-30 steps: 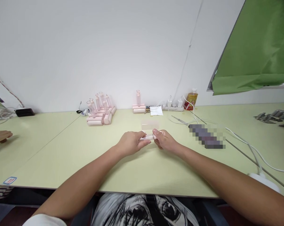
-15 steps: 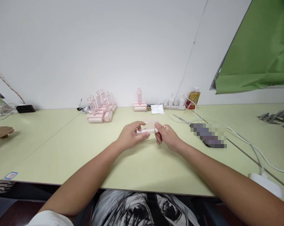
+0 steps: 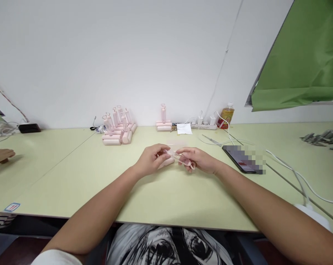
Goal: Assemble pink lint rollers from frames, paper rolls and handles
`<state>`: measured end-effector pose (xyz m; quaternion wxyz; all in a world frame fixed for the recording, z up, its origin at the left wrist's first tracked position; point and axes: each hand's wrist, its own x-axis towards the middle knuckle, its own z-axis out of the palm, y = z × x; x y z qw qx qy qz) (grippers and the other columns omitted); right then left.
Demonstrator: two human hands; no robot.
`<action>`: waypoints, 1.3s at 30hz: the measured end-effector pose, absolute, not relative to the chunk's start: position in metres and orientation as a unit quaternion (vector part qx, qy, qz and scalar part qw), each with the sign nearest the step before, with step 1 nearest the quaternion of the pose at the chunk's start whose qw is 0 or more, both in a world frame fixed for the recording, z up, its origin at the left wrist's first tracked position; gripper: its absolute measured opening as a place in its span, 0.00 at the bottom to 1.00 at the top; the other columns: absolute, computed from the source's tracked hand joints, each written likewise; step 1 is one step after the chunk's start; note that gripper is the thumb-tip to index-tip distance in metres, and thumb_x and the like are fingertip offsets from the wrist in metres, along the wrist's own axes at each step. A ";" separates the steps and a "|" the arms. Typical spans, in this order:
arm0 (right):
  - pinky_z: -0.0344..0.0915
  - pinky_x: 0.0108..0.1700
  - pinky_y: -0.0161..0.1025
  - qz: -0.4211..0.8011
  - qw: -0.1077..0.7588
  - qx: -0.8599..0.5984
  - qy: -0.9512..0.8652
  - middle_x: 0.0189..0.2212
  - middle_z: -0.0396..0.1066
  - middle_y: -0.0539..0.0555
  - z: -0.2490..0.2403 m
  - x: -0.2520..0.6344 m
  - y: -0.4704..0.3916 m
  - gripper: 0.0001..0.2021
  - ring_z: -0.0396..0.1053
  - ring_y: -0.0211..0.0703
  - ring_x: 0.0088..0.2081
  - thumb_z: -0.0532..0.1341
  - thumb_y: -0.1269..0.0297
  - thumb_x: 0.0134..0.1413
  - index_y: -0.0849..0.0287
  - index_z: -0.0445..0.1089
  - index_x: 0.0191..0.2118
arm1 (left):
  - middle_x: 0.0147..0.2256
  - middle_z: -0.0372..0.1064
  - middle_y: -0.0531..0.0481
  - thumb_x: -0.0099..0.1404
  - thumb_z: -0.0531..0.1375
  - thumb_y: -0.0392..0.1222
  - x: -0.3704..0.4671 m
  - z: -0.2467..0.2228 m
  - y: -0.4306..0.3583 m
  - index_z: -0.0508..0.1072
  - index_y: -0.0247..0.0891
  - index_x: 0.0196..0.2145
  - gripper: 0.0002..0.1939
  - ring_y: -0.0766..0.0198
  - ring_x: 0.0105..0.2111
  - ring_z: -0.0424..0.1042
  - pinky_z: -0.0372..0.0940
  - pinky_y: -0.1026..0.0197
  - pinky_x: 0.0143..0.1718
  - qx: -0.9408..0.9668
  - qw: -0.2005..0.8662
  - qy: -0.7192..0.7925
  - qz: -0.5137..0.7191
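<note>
In the middle of the table both hands hold a clear pinkish tube (image 3: 179, 156) with a pink loop at its right end. My left hand (image 3: 151, 159) pinches its left end between thumb and fingers. My right hand (image 3: 198, 161) has its fingers curled round the loop end. A pale pink cylinder (image 3: 166, 163) shows just below my left fingers; I cannot tell whether it is joined to the tube. Behind the hands is a faint pink, partly see-through piece (image 3: 177, 142). Several pink rollers (image 3: 112, 141) with upright clear handles stand at the back left, and one more pink roller (image 3: 164, 128) stands at the back centre.
A phone (image 3: 239, 160) lies right of my right hand, with tweezers (image 3: 210, 139) behind it. Along the wall are a white paper (image 3: 184, 128), a power strip (image 3: 207, 126) and a drink bottle (image 3: 226, 116). Another person's hand (image 3: 1, 156) rests at far left.
The tube has turned from level to slanting down to the right, its loop now visible. My right fingers have shifted on it, and the pink cylinder has come into view below my left hand.
</note>
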<state>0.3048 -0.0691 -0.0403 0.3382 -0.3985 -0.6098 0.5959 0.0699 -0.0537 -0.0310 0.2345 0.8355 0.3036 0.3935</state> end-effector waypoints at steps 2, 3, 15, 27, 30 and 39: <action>0.58 0.19 0.29 0.564 0.267 -0.389 -0.678 0.30 0.72 0.52 -0.038 0.304 -0.074 0.22 0.64 0.32 0.20 0.63 0.50 0.51 0.60 0.67 0.46 | 0.37 0.73 0.47 0.64 0.57 0.47 0.072 -0.031 -0.055 0.72 0.37 0.43 0.14 0.65 0.33 0.70 0.64 0.63 0.35 0.847 0.249 0.291 0.369; 0.56 0.19 0.29 0.547 0.243 -0.384 -0.703 0.29 0.70 0.51 -0.037 0.302 -0.077 0.21 0.63 0.32 0.20 0.64 0.50 0.51 0.60 0.68 0.45 | 0.36 0.73 0.48 0.64 0.57 0.48 0.072 -0.032 -0.055 0.72 0.37 0.42 0.13 0.65 0.32 0.69 0.64 0.63 0.34 0.848 0.260 0.288 0.362; 0.50 0.28 0.34 0.341 0.359 -0.382 -0.780 0.23 0.51 0.45 -0.046 0.289 -0.079 0.12 0.51 0.35 0.26 0.62 0.55 0.53 0.59 0.65 0.31 | 0.33 0.66 0.52 0.64 0.58 0.48 0.074 -0.036 -0.056 0.65 0.39 0.43 0.13 0.68 0.29 0.65 0.62 0.64 0.32 0.814 0.278 0.298 0.414; 0.48 0.28 0.34 0.322 0.334 -0.387 -0.797 0.23 0.50 0.44 -0.049 0.287 -0.082 0.11 0.50 0.35 0.25 0.60 0.56 0.56 0.58 0.63 0.30 | 0.29 0.66 0.54 0.64 0.57 0.47 0.073 -0.035 -0.055 0.66 0.38 0.35 0.09 0.71 0.25 0.61 0.60 0.66 0.28 0.827 0.272 0.306 0.386; 0.49 0.28 0.34 0.315 0.328 -0.394 -0.799 0.22 0.51 0.45 -0.050 0.286 -0.081 0.12 0.50 0.35 0.25 0.59 0.55 0.57 0.58 0.64 0.31 | 0.29 0.66 0.53 0.64 0.55 0.47 0.072 -0.034 -0.054 0.65 0.38 0.34 0.09 0.69 0.27 0.63 0.61 0.65 0.30 0.838 0.249 0.304 0.378; 0.53 0.28 0.34 0.304 0.370 -0.457 -0.750 0.23 0.59 0.44 -0.052 0.287 -0.077 0.14 0.56 0.35 0.23 0.55 0.52 0.60 0.56 0.60 0.45 | 0.53 0.64 0.41 0.56 0.61 0.55 0.060 -0.039 -0.038 0.60 0.42 0.58 0.34 0.48 0.51 0.65 0.62 0.51 0.47 0.868 0.140 0.436 0.194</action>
